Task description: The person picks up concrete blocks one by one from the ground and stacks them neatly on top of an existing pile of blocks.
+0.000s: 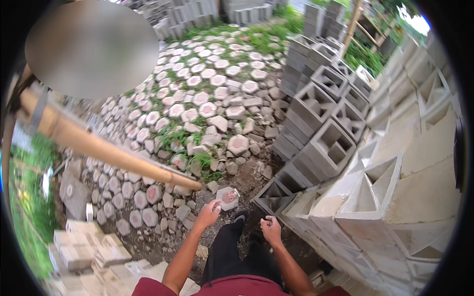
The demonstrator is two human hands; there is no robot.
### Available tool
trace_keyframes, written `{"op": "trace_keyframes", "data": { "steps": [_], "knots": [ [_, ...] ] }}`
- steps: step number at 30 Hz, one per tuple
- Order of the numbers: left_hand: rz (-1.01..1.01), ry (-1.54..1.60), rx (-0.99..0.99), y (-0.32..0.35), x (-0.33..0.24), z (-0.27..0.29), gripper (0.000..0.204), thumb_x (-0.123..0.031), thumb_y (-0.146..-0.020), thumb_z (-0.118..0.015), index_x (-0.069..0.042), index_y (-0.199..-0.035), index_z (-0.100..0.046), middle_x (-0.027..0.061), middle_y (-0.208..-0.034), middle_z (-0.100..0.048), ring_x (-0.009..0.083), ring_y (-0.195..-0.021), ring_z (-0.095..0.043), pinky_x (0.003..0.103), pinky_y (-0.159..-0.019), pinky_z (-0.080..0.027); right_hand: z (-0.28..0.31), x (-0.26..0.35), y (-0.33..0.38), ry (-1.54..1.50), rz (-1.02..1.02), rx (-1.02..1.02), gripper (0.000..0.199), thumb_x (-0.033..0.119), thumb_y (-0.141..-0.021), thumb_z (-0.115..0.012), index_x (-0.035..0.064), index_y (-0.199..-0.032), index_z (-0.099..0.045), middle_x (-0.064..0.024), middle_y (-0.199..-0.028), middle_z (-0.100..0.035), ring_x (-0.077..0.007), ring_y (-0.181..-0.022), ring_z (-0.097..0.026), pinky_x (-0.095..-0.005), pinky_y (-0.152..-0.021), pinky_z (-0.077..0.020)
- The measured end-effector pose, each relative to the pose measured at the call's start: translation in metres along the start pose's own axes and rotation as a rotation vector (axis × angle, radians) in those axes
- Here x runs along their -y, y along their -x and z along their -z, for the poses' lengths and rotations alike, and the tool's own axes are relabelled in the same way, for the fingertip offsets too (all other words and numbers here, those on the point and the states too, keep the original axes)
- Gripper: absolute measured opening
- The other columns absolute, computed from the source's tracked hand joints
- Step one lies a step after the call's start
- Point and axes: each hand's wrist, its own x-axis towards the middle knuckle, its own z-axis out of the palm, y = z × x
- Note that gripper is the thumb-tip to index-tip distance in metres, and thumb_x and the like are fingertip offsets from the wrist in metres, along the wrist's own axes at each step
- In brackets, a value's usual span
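Note:
My left hand hangs in front of my left leg with its fingers loosely bent, apart and holding nothing. Just beyond it a pale hexagonal paver with a reddish middle lies on the ground; in this view the fingertips overlap its near left edge, and whether they touch it I cannot tell. My right hand is in front of my right leg, nothing in it, thumb apart from the loosely curled fingers. Close by on its right are hollow concrete blocks. Both hands look dusty.
A stack of grey hollow blocks and a wall of patterned blocks rise on the right. From the left a bamboo pole slants in. Hexagonal pavers, rubble and grass cover the ground ahead. Pale blocks are piled at lower left.

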Motion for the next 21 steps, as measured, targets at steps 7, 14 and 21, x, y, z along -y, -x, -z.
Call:
{"op": "trace_keyframes", "data": {
  "steps": [7, 14, 21],
  "knots": [
    [0.024, 0.253, -0.312, 0.151, -0.041, -0.008, 0.038, -0.018, -0.089, -0.056, 0.001, -0.121, -0.05, 0.0158, -0.104, -0.065, 0.0206, -0.097, -0.063, 0.031, -0.084, -0.048, 0.032, 0.0, 0.043, 0.663, 0.071, 0.404, 0.042, 0.037, -0.076, -0.069, -0.0028, -0.088, -0.063, -0.0168, -0.08, -0.066, -0.0261, -0.07, -0.064, -0.0361, -0.067, -0.0506],
    [0.085, 0.17, -0.712, 0.252, -0.026, 0.026, 0.037, -0.024, -0.089, -0.056, -0.001, -0.118, -0.052, 0.0156, -0.095, -0.066, 0.0246, -0.089, -0.065, 0.033, -0.078, -0.05, -0.022, -0.015, -0.009, 0.561, 0.239, 0.63, 0.028, 0.026, -0.085, -0.065, -0.001, -0.084, -0.063, -0.0048, -0.067, -0.062, -0.0113, -0.056, -0.058, -0.0251, -0.05, -0.046],
    [0.206, 0.285, -1.033, 0.335, 0.038, 0.063, 0.04, -0.024, -0.09, -0.055, 0.002, -0.12, -0.051, 0.0186, -0.102, -0.066, 0.0256, -0.095, -0.065, 0.034, -0.081, -0.049, -0.172, 0.125, 0.083, 0.603, 0.524, 0.965, 0.029, 0.025, -0.086, -0.064, -0.003, -0.093, -0.06, -0.0027, -0.067, -0.059, -0.0097, -0.057, -0.054, -0.026, -0.051, -0.0435]
  ]
}}
